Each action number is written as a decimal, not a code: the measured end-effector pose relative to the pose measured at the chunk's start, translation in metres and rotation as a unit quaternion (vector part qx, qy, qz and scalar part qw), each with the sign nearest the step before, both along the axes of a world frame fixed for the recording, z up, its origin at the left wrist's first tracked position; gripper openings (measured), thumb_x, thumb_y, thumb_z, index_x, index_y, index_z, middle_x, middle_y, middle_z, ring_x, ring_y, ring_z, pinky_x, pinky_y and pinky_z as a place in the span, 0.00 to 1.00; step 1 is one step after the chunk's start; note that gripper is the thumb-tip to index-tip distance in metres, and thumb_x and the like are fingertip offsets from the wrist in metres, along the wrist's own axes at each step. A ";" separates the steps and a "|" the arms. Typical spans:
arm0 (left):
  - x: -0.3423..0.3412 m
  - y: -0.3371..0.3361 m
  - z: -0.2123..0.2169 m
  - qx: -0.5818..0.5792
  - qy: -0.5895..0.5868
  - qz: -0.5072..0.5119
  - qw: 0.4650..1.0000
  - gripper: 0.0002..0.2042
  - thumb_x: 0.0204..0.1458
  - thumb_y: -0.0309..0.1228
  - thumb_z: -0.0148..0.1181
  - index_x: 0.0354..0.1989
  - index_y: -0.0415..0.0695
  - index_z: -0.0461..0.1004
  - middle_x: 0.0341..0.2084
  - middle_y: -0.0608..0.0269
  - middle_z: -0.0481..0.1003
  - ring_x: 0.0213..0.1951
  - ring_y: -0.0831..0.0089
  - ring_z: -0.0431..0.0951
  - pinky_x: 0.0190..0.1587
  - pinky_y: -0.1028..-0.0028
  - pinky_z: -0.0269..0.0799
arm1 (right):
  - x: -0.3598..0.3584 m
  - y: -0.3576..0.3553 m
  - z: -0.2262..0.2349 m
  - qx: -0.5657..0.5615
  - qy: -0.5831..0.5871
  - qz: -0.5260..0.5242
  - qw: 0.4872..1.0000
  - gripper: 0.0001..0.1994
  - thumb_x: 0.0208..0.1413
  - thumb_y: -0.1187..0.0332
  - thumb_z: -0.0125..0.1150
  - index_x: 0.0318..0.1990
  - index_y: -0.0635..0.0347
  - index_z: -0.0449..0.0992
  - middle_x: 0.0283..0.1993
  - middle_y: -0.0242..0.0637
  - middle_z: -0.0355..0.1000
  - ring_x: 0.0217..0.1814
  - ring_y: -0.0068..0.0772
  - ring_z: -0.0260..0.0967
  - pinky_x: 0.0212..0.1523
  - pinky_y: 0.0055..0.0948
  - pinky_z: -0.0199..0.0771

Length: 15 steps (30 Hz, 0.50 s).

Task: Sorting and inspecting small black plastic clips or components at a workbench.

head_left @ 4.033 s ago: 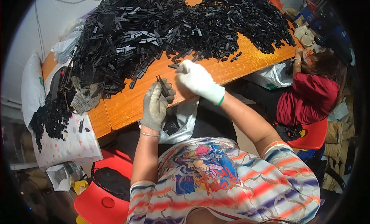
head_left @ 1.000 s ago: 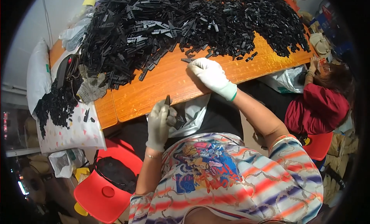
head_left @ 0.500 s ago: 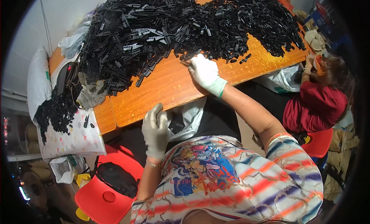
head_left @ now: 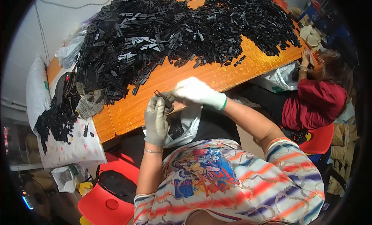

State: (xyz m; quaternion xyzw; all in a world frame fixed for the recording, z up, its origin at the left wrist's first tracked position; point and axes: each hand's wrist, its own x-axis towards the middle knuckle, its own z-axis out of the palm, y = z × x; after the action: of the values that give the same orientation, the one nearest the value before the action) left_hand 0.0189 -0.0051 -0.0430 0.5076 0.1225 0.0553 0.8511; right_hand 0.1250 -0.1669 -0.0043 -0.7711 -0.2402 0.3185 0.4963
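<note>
My left hand (head_left: 157, 122), in a greyish glove, is raised at the table's near edge. Its fingertips pinch a flat black plastic piece (head_left: 158, 93) with an open frame-like end. My right hand (head_left: 195, 91), in a white glove with a green cuff edge, meets the left fingertips from the right. Its fingers are closed, but the bright glove hides what is between them. Beyond both hands, a large heap of long black plastic pieces (head_left: 128, 43) covers the far left of the table. Smaller black pieces (head_left: 240, 27) are heaped at the far right.
The orange wooden table (head_left: 135, 112) ends just before my body. An open white bag (head_left: 190, 128) hangs below its edge. Knit gloves (head_left: 89, 103) and more black pieces (head_left: 60, 116) lie at left, near a red chair (head_left: 112, 186). A person in red (head_left: 314, 101) sits at right.
My right hand has come back from the heap's edge to my left hand. The left hand has risen slightly, its fingers now closed on a black plastic piece.
</note>
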 end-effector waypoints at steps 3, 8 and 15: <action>-0.003 0.003 -0.003 -0.024 0.017 0.002 1.000 0.11 0.62 0.34 0.52 0.46 0.40 0.68 0.36 0.59 0.76 0.36 0.74 0.77 0.38 0.78 0.73 | 0.028 0.007 -0.013 -0.105 -0.306 -0.145 0.935 0.11 0.56 0.61 0.53 0.31 0.54 0.78 0.34 0.42 0.76 0.37 0.47 0.74 0.39 0.41 0.73; -0.004 0.005 -0.007 -0.018 0.037 -0.002 0.999 0.12 0.60 0.34 0.56 0.45 0.40 0.68 0.33 0.59 0.75 0.34 0.71 0.78 0.34 0.79 0.72 | 0.060 0.017 -0.040 -0.113 -0.422 -0.160 0.885 0.10 0.55 0.60 0.55 0.32 0.57 0.75 0.32 0.46 0.74 0.36 0.51 0.73 0.37 0.44 0.72; -0.007 0.002 -0.003 0.013 0.032 -0.014 0.999 0.11 0.60 0.33 0.56 0.45 0.40 0.67 0.32 0.60 0.75 0.34 0.72 0.78 0.36 0.78 0.73 | 0.064 0.024 -0.034 -0.170 -0.396 -0.142 0.891 0.12 0.52 0.58 0.58 0.27 0.59 0.73 0.29 0.48 0.74 0.35 0.52 0.74 0.37 0.43 0.72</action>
State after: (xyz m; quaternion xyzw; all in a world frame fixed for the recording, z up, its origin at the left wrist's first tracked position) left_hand 0.0116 -0.0030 -0.0457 0.5217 0.1423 0.0287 0.8407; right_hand 0.1888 -0.1429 -0.0378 -0.9318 -0.2471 -0.0512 0.2608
